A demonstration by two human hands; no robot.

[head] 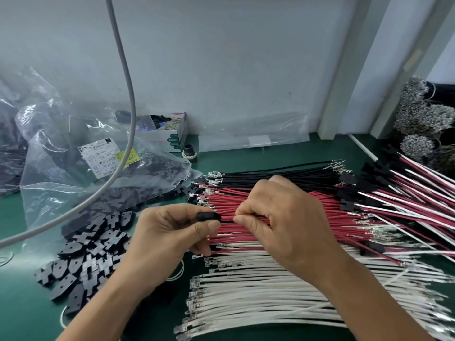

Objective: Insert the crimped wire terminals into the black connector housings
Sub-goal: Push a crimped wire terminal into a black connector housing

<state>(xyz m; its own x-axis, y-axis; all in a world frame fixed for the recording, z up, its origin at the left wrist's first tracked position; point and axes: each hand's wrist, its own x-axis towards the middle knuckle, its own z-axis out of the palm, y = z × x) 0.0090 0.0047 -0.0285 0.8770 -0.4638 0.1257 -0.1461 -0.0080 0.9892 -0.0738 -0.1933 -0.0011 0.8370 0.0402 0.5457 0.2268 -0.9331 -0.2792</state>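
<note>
Over red wires (pixel 283 205) | left hand (pixel 170 232) pinching housing (pixel 208 216), right hand (pixel 283 217) pinching wire (pixel 227 219) at its mouth | keep wire straight, terminal square to cavity, push until seated; tug to check | spare housings (pixel 83 254) left.

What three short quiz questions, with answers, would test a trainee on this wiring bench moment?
1. True or false: the left hand pinches a black housing.
2. Which wires lie nearest the camera? A) red B) white C) black
3. Fill in: loose housings are heaped on the ___ side of the green mat.

Key: 1 true. 2 B, the white wires; the red wires and black wires lie beyond. 3 left. The right hand pinches a dark wire at the housing.
</note>
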